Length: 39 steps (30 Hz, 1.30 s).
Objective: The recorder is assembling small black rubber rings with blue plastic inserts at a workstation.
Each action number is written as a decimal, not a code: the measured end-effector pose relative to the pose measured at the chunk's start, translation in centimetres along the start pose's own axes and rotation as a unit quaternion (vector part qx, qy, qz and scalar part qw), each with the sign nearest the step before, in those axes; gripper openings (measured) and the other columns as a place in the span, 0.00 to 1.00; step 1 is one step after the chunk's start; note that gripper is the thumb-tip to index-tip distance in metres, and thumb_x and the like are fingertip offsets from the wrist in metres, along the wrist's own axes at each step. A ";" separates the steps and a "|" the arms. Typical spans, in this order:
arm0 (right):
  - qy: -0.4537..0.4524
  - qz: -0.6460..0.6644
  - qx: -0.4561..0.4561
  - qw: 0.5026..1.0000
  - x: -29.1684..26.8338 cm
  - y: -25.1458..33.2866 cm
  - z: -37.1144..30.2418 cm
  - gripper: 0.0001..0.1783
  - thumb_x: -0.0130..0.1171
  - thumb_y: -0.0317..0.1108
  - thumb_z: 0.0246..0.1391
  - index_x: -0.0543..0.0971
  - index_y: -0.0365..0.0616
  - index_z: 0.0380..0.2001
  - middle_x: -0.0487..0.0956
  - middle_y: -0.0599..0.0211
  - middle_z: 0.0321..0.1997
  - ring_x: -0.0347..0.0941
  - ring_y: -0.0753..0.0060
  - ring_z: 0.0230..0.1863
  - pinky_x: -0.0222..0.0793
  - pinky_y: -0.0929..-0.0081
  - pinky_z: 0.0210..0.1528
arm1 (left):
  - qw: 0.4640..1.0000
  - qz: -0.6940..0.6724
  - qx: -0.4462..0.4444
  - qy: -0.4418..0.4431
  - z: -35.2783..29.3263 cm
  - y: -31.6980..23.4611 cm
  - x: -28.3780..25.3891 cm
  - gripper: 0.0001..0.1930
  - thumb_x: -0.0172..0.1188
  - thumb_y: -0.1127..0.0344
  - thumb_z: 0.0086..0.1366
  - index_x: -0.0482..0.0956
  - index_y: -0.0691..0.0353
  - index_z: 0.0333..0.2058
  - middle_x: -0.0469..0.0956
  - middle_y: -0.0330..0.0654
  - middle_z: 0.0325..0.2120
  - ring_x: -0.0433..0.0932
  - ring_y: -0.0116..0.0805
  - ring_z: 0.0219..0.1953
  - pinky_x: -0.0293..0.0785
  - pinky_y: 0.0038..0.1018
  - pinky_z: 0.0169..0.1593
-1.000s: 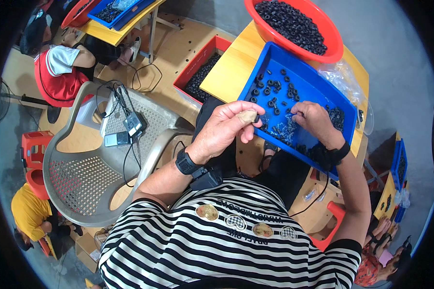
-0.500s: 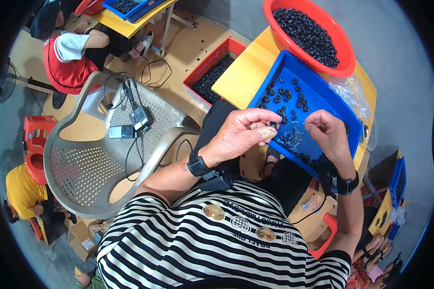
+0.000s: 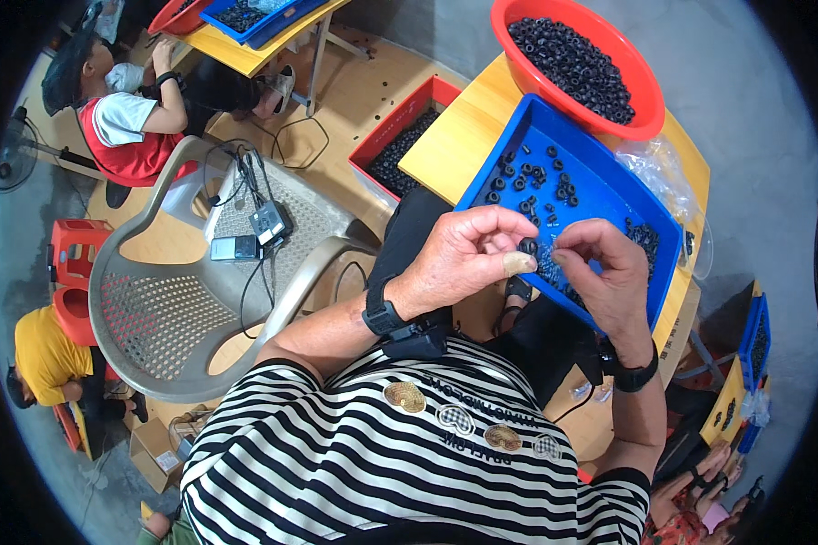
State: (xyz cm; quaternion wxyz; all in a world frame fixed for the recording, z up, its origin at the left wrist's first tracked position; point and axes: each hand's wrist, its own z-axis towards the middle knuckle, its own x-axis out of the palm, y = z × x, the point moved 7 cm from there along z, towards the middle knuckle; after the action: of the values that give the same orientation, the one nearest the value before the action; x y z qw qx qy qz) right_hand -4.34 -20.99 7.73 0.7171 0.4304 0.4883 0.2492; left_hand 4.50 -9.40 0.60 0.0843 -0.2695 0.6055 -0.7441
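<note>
Between thumb and index finger, my left hand (image 3: 454, 259) pinches a small black ring-shaped part (image 3: 527, 245). A beige covering wraps the tip of that thumb. Close by on the right, my right hand (image 3: 616, 277) has its thumb and index finger pressed together; whatever they hold is too small to make out. Both hands hover over the near edge of a blue tray (image 3: 600, 173). Several loose black parts (image 3: 536, 177) lie in the tray's left half. Tiny silvery pieces (image 3: 547, 270) show between my hands, and more black parts (image 3: 643, 243) are heaped at the tray's right side.
A red basin (image 3: 650, 109) full of black parts stands beyond the tray on the yellow table (image 3: 454, 145), near a clear plastic bag (image 3: 656, 168). Left of the table is a red box (image 3: 362, 153) of black parts. A grey chair (image 3: 159, 336) carries cabled devices. Other people sit at left and lower right.
My right hand has come down and left, from over the tray to close beside my left hand. The black part in my left fingers now shows more fully.
</note>
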 end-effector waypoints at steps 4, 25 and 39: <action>0.004 -0.010 -0.012 1.000 0.2 0.3 -0.2 0.07 0.63 0.21 0.44 0.77 0.41 0.30 0.76 0.73 0.26 0.70 0.86 0.25 0.66 0.86 0.27 | 1.000 0.023 0.019 -0.003 -0.2 -0.3 -0.1 0.16 0.66 0.75 0.54 0.76 0.64 0.42 0.74 0.31 0.27 0.71 0.14 0.29 0.70 0.13 0.35; -0.050 -0.018 -0.061 0.997 -0.9 1.9 -1.0 0.08 0.61 0.18 0.43 0.77 0.40 0.29 0.76 0.70 0.29 0.69 0.84 0.27 0.65 0.85 0.29 | 0.890 -0.436 -0.076 0.110 -0.2 0.5 0.1 0.18 0.54 0.67 0.64 0.69 0.63 0.52 0.75 0.50 0.42 0.76 0.30 0.28 0.76 0.27 0.34; -0.029 -0.061 -0.084 0.994 0.5 2.4 -0.7 0.09 0.62 0.19 0.44 0.78 0.41 0.30 0.76 0.68 0.31 0.71 0.81 0.27 0.67 0.85 0.27 | 0.999 -0.004 0.046 0.006 -0.1 -0.6 0.1 0.12 0.62 0.74 0.57 0.78 0.64 0.41 0.71 0.30 0.25 0.67 0.13 0.25 0.66 0.12 0.31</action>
State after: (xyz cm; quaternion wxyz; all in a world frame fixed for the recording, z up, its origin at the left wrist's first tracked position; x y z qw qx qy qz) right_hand -4.59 -19.16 9.41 0.7787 0.3447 0.4699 0.2325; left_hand 4.53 -9.23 1.21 0.0897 -0.2631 0.5697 -0.7734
